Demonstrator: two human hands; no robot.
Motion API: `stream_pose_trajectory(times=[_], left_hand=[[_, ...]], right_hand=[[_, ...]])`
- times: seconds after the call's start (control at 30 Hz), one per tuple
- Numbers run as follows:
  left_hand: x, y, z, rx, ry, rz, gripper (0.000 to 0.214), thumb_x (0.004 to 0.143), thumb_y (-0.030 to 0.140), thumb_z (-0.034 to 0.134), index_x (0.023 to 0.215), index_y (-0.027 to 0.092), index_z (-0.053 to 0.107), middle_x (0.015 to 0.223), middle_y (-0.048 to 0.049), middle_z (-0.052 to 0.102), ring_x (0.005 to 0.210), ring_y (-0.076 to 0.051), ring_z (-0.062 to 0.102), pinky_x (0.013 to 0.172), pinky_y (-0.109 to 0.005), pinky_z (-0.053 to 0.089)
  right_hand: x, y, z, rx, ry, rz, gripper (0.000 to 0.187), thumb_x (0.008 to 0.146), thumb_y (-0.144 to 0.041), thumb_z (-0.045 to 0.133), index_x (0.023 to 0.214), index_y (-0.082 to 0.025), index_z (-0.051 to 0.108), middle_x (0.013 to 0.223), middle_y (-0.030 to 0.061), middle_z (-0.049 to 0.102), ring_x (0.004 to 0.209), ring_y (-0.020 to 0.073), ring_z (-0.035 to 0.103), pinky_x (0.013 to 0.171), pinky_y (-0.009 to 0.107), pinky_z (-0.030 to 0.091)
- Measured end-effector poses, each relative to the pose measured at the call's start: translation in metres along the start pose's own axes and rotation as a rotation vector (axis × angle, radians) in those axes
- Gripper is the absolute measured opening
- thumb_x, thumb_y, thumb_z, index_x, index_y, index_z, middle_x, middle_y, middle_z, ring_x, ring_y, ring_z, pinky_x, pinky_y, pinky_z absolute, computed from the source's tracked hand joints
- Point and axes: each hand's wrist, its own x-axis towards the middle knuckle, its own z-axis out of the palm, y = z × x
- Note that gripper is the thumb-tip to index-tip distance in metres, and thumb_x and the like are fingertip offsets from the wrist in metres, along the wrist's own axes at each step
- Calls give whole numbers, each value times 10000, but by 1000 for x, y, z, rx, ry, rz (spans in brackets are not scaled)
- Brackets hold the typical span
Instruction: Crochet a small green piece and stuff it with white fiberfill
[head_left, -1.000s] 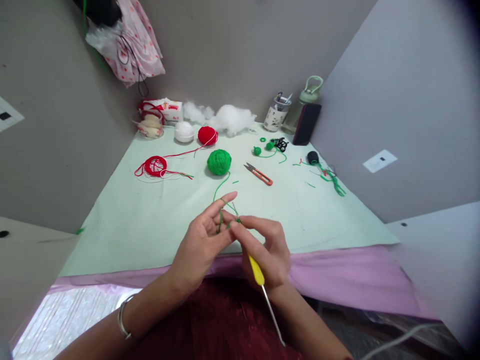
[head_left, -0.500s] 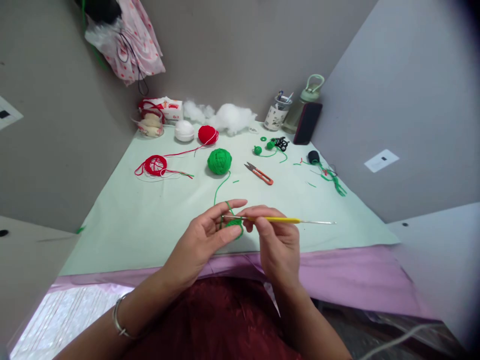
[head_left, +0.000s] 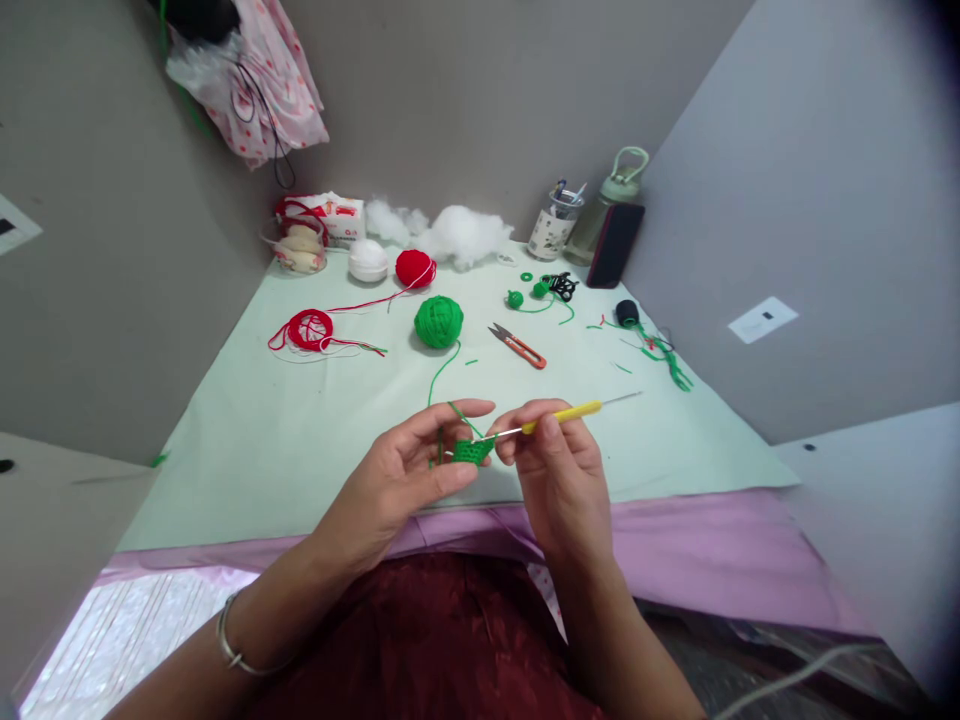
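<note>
My left hand pinches a small green crochet piece between thumb and fingers, with green yarn looped over the index finger. That yarn runs back to a green yarn ball on the pale green table cover. My right hand grips a crochet hook with a yellow handle; its metal tip meets the green piece and its other end points up and right. Both hands hover over the table's near edge.
Orange thread snips lie right of the green ball. Red yarn, a red ball, a white ball and stuffing sit at the back. A cup, bottle and phone stand back right.
My right hand swung the hook from pointing down toward my lap to pointing out to the right, then tilted it upward. The green piece now shows between my left fingers.
</note>
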Motion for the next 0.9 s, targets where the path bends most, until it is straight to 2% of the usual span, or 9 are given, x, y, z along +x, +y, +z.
stream_pose_trajectory(times=[0.1, 0.23, 0.47, 0.6, 0.73, 0.9], left_hand=[[-2, -1, -2, 35, 12, -1, 424, 839, 273, 901, 1249, 339, 816, 970, -1, 672, 963, -164, 643, 911, -294, 488], [-2, -3, -2, -16, -7, 18, 330, 917, 333, 826, 1247, 329, 814, 998, -4, 641, 901, -168, 708, 891, -323, 549], [1, -1, -1, 99, 59, 56, 359, 894, 230, 834, 1240, 319, 811, 910, 22, 641, 820, -127, 690, 826, -274, 558], [0, 1, 0, 199, 85, 70, 354, 908, 212, 799, 1247, 315, 800, 891, 27, 645, 848, -129, 675, 835, -266, 542], [0, 2, 2, 301, 160, 95, 355, 890, 201, 796, 1235, 286, 795, 890, 16, 648, 869, -146, 657, 856, -282, 533], [-1, 1, 9, 467, 271, 257, 325, 872, 175, 786, 1184, 264, 812, 933, -9, 651, 877, -165, 613, 867, -299, 522]], right_hand=[[0, 0, 0, 4, 12, 8, 201, 966, -435, 760, 900, -247, 787, 797, 6, 757, 665, 116, 625, 652, 245, 518], [0, 1, 1, -16, 14, 3, 204, 969, -437, 756, 895, -249, 786, 808, 8, 769, 663, 118, 625, 650, 250, 521], [-1, 2, -2, -86, -6, -64, 197, 1024, -396, 695, 929, -253, 793, 861, 11, 799, 686, 112, 642, 666, 250, 522], [-6, 1, -6, -227, -50, -172, 198, 1067, -340, 629, 986, -270, 795, 915, 11, 802, 753, 134, 671, 700, 284, 542], [-12, -5, -7, -464, -105, -308, 218, 1086, -242, 571, 1073, -291, 783, 966, 14, 800, 824, 162, 693, 745, 332, 560], [-17, -7, -9, -799, -281, -572, 345, 1039, -102, 574, 1284, -296, 720, 1074, 60, 815, 978, 214, 745, 833, 391, 602]])
